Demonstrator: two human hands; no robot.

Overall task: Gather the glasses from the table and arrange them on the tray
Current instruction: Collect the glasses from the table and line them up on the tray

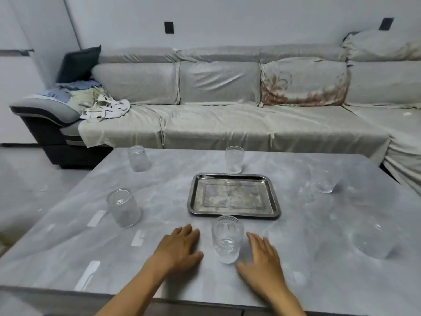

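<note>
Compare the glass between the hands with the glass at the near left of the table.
The glass between the hands has an embossed pattern; the near-left glass looks plain. The first is a straight tumbler, the second a jar shape with a narrowed neck. The first sits just before the tray, the second well off to its left. Both are clear, upright, and empty.

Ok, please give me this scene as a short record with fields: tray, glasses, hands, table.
tray: rectangular steel tray, centre of table, nothing on it
glasses: six clear glasses on the table around the tray; nearest is the ribbed clear glass, upright, just in front of the tray
left hand: flat on table, left of ribbed glass, open grip
right hand: flat on table, right of ribbed glass, open grip
table: grey marbled tabletop
</note>
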